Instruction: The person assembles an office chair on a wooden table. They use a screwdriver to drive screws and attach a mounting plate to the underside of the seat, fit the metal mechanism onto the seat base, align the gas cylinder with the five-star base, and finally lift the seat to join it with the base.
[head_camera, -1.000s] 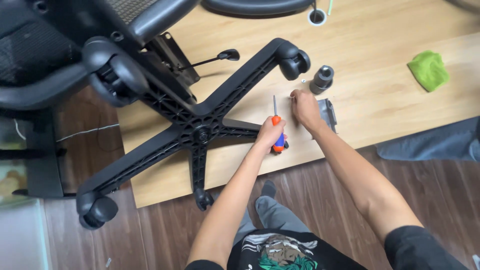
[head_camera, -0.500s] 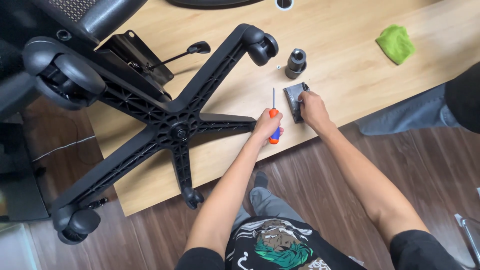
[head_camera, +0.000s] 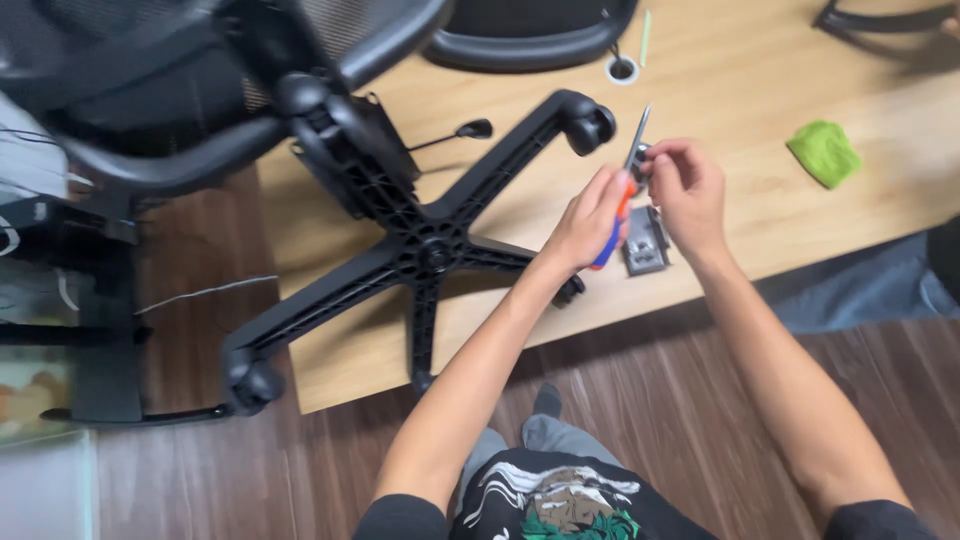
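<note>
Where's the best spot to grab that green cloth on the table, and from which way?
Probably pinch the green cloth in its puffy middle, coming straight down from above. It lies bunched in a soft heap on the wooden board, with bare wood all around, so nothing blocks the way. The right hand is nearest, but it is busy at the screwdriver tip, and the left hand holds the handle.

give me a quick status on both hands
Left hand grips screwdriver. Right hand pinches its tip. Grey metal part lies below on board.
</note>
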